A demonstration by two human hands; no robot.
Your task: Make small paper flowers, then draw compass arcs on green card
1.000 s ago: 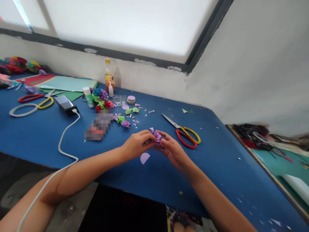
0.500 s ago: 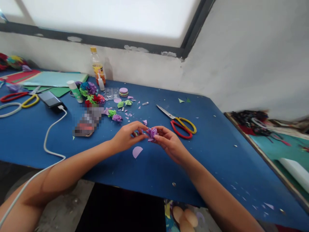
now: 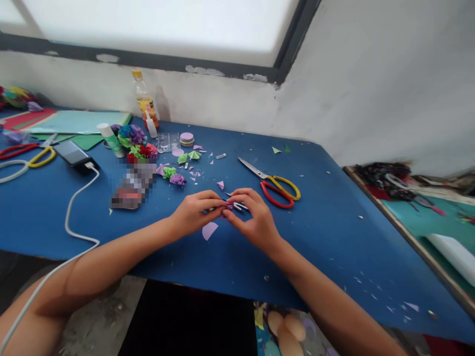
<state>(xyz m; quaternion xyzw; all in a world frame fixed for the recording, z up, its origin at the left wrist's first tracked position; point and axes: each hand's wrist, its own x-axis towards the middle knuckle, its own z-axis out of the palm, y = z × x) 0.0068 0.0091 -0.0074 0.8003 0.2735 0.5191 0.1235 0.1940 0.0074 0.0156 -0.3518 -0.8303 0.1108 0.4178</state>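
Observation:
My left hand [image 3: 195, 213] and my right hand [image 3: 252, 217] meet over the blue table [image 3: 334, 232], both pinched on a small purple paper flower [image 3: 227, 206] held between the fingertips. My right hand covers most of it from above. A thin metal clip [image 3: 239, 205] shows beside the right fingers. A purple paper half-circle [image 3: 209, 230] lies on the table just below my hands. Red and yellow scissors [image 3: 276, 187] lie just right of my hands.
Finished paper flowers [image 3: 139, 143], a glue stick [image 3: 109, 138], a bottle [image 3: 143, 99], paper discs [image 3: 186, 140] and scraps lie at the back. A phone [image 3: 72, 153] with white cable [image 3: 79, 198], more scissors [image 3: 25, 153] and coloured sheets [image 3: 74, 121] sit at left. A second table [image 3: 426, 217] stands at right.
My right hand has turned over the purple flower and now covers it; the flower sits lower, close to the table. The view has shifted slightly, sliding everything left.

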